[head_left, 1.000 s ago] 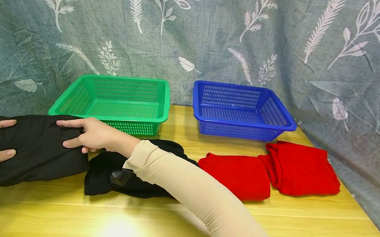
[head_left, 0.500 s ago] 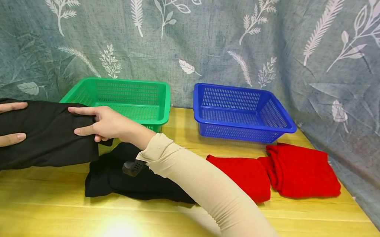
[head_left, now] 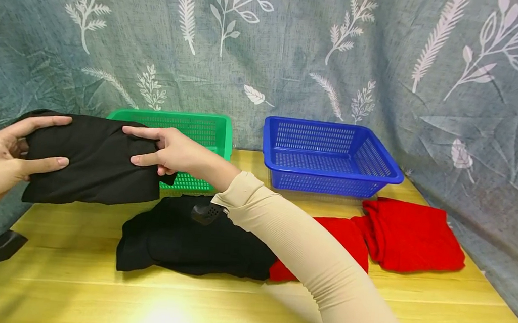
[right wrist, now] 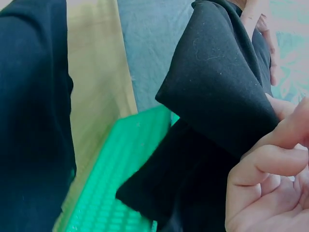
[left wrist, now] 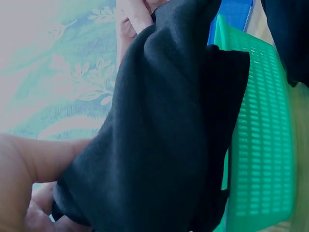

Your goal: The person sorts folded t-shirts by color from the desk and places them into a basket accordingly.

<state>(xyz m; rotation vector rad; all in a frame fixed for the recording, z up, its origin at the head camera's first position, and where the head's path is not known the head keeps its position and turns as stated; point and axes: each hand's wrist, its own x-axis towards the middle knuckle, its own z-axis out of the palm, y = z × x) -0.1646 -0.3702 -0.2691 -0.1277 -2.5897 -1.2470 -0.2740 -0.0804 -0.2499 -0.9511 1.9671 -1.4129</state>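
Note:
A folded black garment (head_left: 94, 169) is held up between both hands, in front of and partly over the green basket (head_left: 193, 182). My left hand (head_left: 5, 167) grips its left end, thumb and fingers on either side. At the right end, my right hand (head_left: 179, 150) pinches the cloth between thumb and fingers. A loose flap of the black garment (left wrist: 224, 92) hangs beside the basket wall in the left wrist view. The right wrist view shows the curled fingers (right wrist: 270, 162) of the right hand at the cloth. What kind of garment it is cannot be told.
Another folded black garment (head_left: 188, 247) lies on the wooden table (head_left: 93, 300), below the right forearm. Two red folded cloths, a near one (head_left: 344, 239) partly behind the sleeve and a far one (head_left: 417, 240), lie to the right. A blue basket (head_left: 330, 183) stands behind them.
Both hands have lifted the black garment and carried it up and to the right, from the table's left side to before the green basket. The other cloths stay put.

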